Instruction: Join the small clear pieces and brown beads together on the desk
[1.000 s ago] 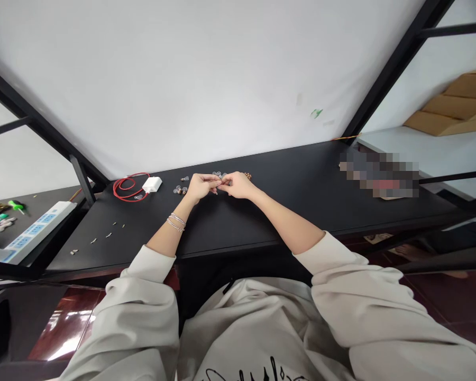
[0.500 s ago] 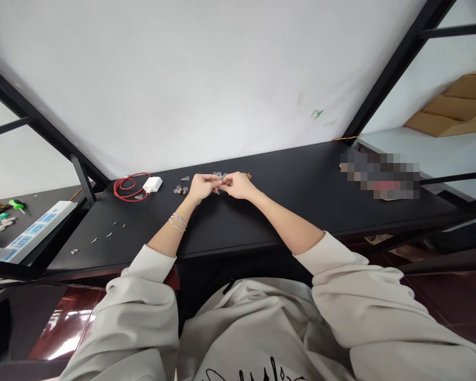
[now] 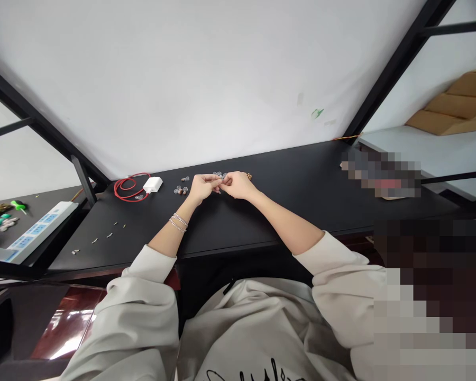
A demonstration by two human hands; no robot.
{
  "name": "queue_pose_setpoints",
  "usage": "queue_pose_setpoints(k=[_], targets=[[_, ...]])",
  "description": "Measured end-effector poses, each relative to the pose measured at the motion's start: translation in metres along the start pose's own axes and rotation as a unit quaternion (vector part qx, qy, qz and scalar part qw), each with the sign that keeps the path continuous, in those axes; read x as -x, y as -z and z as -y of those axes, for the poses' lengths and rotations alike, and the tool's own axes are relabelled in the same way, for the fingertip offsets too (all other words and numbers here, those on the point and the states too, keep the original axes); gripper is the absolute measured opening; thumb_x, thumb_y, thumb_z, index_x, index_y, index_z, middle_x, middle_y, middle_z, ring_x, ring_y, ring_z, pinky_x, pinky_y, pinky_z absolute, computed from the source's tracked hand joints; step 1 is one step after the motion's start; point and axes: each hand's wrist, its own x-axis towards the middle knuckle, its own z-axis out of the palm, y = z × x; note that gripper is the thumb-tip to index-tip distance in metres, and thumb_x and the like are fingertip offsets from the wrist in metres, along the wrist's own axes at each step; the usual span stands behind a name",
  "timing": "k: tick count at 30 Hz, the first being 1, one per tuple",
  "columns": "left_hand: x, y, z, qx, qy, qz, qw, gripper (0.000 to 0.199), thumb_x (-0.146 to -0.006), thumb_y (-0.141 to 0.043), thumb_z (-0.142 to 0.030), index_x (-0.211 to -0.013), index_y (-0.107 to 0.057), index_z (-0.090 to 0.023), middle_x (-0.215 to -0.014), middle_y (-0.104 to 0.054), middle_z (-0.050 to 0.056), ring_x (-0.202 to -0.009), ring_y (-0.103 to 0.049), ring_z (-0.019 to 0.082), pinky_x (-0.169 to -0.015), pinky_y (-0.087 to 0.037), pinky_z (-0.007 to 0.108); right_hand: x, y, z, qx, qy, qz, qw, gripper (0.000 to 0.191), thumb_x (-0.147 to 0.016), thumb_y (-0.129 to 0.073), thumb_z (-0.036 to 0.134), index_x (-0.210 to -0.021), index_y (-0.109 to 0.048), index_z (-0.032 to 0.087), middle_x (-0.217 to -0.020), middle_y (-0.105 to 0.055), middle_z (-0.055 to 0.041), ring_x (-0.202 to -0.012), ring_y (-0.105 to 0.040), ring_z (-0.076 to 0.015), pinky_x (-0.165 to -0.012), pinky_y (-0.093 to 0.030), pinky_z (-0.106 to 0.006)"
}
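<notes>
Clock centred where the fingertips meet, 12 toward the wall. Left hand [image 3: 201, 188] comes in from 9, right hand [image 3: 238, 185] from 3, both over the black table [image 3: 301, 174]. Thumb and fingers of each are drawn into a pinch, tips together; whether a piece sits between them is covered, cannot tell.

Clear pieces [image 3: 220, 175] lie just beyond the fingertips at 12, partly hidden by the hands. Brown bits [image 3: 249, 176] lie close by the right hand, near 3. Near 9, just past the left hand: a small group of clear-and-brown pieces [image 3: 180, 190], with a single similar piece [image 3: 185, 179] slightly wallward. Farther along 9: white adapter [image 3: 153, 184] and red cable [image 3: 122, 198]. Pale scraps [image 3: 95, 241] lie well out at 8.

Handling estimate: clear pieces look light, hard, smooth; likely slippery, fragile if glass. Best hold: thumb and forefinger on opposite sides of the body, light pressure. Brown bits look light, perhaps slightly yielding; grip by the sides. Material unconfirmed at this size.
</notes>
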Motion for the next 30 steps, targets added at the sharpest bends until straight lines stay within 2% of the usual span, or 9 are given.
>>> queue_pose_setpoints(k=[5, 10, 14, 17, 24, 30], targets=[[0.001, 0.002, -0.004, 0.003, -0.011, 0.002, 1.0, 0.028, -0.063, -0.091, -0.032, -0.072, -0.075, -0.01, -0.06, -0.065, 0.003, -0.053, -0.058, 0.012, -0.059, -0.055, 0.03, 0.0, 0.001, 0.001, 0.023, -0.004, 0.006, 1.0, 0.011, -0.082, -0.075, 0.021, -0.072, -0.071, 0.018, -0.081, -0.078, -0.0061, -0.079, -0.075, -0.0206, -0.078, -0.053, -0.027], [-0.001, 0.01, -0.009, 0.012, -0.027, -0.035, 0.999, 0.032, -0.063, -0.091, -0.034, -0.074, -0.073, -0.011, -0.06, -0.064, 0.002, -0.053, -0.058, 0.011, -0.059, -0.055, 0.029, -0.001, 0.002, -0.001, -0.005, -0.017, 0.018, 1.0, 0.009, -0.085, -0.077, 0.021, -0.077, -0.075, 0.017, -0.08, -0.079, -0.0061, -0.072, -0.075, -0.0183, -0.077, -0.056, -0.027], [-0.001, 0.012, -0.009, 0.003, -0.013, -0.034, 0.999, 0.034, -0.066, -0.091, -0.036, -0.076, -0.072, -0.009, -0.06, -0.065, 0.002, -0.053, -0.06, 0.012, -0.058, -0.056, 0.029, -0.003, 0.001, -0.005, -0.07, -0.048, 0.049, 0.995, 0.01, -0.09, -0.076, 0.027, -0.09, -0.078, 0.016, -0.079, -0.078, -0.0059, -0.055, -0.07, -0.0156, -0.061, -0.057, -0.026], [-0.001, 0.01, -0.009, 0.001, -0.006, -0.024, 1.0, 0.034, -0.067, -0.091, -0.035, -0.078, -0.071, -0.01, -0.06, -0.065, 0.002, -0.055, -0.062, 0.013, -0.058, -0.057, 0.028, -0.005, 0.002, -0.006, -0.097, -0.064, 0.068, 0.991, 0.013, -0.091, -0.077, 0.028, -0.095, -0.079, 0.016, -0.076, -0.077, -0.0059, -0.052, -0.068, -0.0156, -0.051, -0.054, -0.025], [0.001, 0.007, -0.011, 0.002, 0.013, -0.015, 1.0, 0.035, -0.066, -0.093, -0.03, -0.077, -0.065, -0.011, -0.066, -0.068, 0.004, -0.058, -0.068, 0.015, -0.058, -0.058, 0.028, -0.002, 0.008, -0.001, -0.058, -0.072, 0.073, 0.993, 0.011, -0.081, -0.083, 0.02, -0.088, -0.078, 0.014, -0.081, -0.079, -0.0053, -0.05, -0.065, -0.0115, -0.058, -0.055, -0.024], [0.002, 0.006, -0.011, 0.0, 0.009, -0.011, 1.0, 0.038, -0.064, -0.094, -0.03, -0.078, -0.065, -0.011, -0.068, -0.072, 0.007, -0.056, -0.068, 0.016, -0.057, -0.058, 0.029, -0.003, 0.005, -0.004, -0.07, -0.081, 0.064, 0.992, 0.014, -0.079, -0.083, 0.018, -0.089, -0.075, 0.015, -0.076, -0.077, -0.0037, -0.049, -0.065, -0.0127, -0.055, -0.053, -0.024]])
